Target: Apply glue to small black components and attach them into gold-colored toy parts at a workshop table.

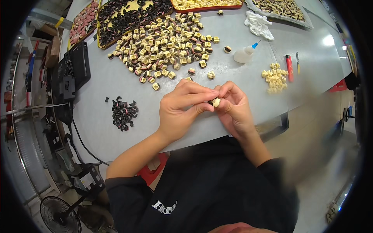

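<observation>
Over the table [116, 85] edge, left hand [182, 110] & right hand [233, 108] both pinch one small part [216, 102] – prob. mid-assembly – next needs firm, aligned press.

A grey bench [116, 81] fills the middle, with a bright light glare [328, 40] on its far right. A black floor fan [58, 213] stands near left, beside metal shelving [23, 116]. Pale floor [326, 155] lies right.

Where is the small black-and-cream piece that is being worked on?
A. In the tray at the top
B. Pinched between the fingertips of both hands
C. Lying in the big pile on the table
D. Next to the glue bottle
B: the piece sits pinched between the left hand and the right hand, above the table.
</observation>
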`<state>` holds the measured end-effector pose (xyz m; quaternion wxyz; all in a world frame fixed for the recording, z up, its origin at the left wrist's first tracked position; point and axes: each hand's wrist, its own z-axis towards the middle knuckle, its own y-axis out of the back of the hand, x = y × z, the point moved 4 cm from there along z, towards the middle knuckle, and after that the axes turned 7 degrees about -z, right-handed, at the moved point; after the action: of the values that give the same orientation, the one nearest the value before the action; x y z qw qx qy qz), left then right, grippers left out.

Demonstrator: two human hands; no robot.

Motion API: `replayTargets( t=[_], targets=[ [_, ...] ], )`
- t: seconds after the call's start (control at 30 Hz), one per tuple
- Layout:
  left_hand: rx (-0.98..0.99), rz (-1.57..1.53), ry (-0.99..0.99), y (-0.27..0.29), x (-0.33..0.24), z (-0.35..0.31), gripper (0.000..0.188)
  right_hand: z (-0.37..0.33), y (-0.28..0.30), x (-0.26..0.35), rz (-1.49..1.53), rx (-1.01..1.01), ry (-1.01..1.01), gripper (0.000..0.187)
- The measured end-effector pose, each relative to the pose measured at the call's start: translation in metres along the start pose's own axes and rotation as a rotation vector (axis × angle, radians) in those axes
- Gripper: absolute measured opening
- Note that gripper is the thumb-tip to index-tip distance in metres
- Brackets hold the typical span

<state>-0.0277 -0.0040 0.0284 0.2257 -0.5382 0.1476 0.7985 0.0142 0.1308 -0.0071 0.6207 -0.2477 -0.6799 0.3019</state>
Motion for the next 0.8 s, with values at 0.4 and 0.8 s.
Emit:
replayTargets(
  t=[0.4,0.8],
  targets=[
    [-0.145,0.171,-0.038,-0.010,-0.015,0.001,0.029,-0.002,-0.004,0.004,-0.102,-0.066,0.019,0.012],
    [-0.242,0.110,0.032,0.010,-0.013,-0.002,0.013,-0.003,-0.003,0.004,0.039,-0.017,0.020,0.011]
  ],
)
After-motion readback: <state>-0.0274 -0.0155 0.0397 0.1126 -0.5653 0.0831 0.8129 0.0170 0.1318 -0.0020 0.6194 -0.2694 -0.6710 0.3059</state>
